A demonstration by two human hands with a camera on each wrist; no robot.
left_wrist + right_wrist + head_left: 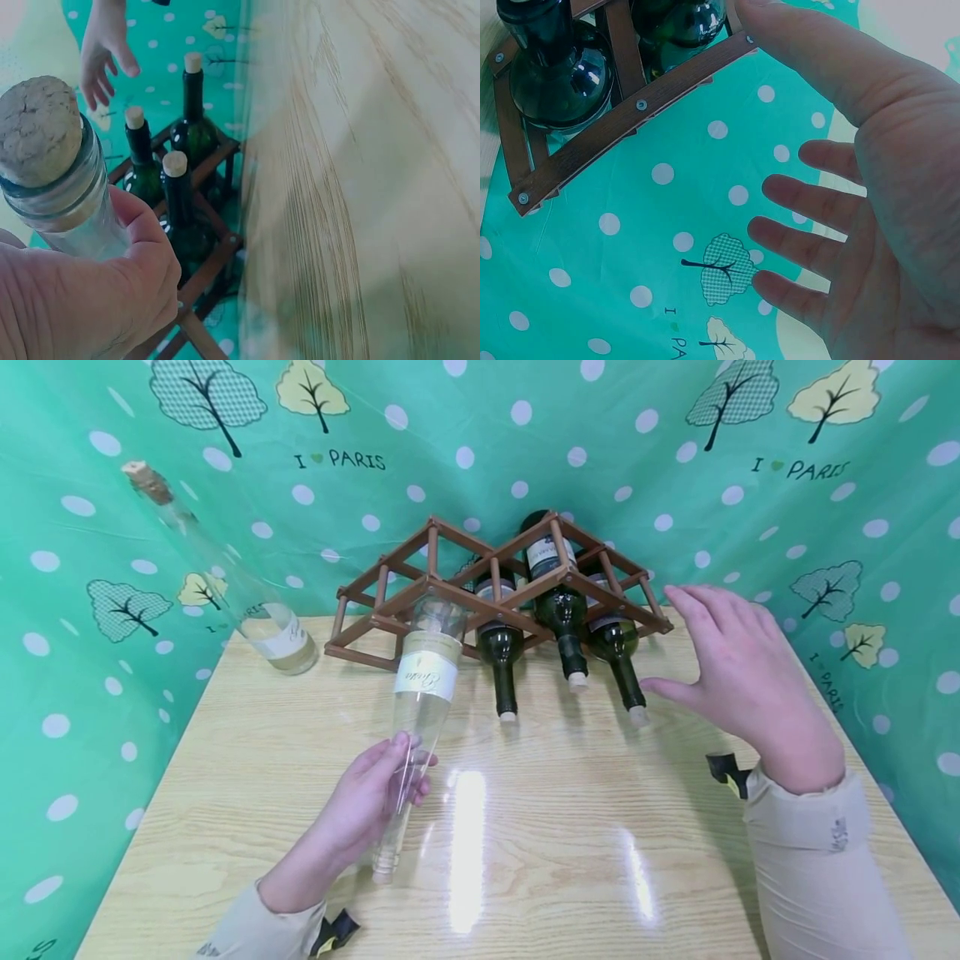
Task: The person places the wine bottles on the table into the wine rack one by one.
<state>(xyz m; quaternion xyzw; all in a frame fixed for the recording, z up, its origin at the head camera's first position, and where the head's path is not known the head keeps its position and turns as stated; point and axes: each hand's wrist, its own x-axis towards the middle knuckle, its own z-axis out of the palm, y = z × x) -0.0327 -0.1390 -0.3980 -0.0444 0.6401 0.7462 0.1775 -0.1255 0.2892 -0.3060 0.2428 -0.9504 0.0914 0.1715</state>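
Observation:
My left hand (378, 793) grips a clear glass bottle (423, 710) by its narrowing neck, fingers wrapped round it. Its corked end points toward me, and its base reaches into the left part of the brown wooden wine rack (495, 610). In the left wrist view the cork (41, 131) shows close up. My right hand (750, 677) hovers by the rack's right end, fingers spread and holding nothing. Three dark green bottles lie in the rack with corks toward me: one on the left (501, 652), one higher up (562, 610), one at the right (615, 647).
Another clear corked bottle (255, 602) stands upright at the table's back left. A green polka-dot cloth (480, 435) with printed trees hangs behind and at both sides of the wooden table (570, 827). Black straps (727, 772) stick out from both sleeves.

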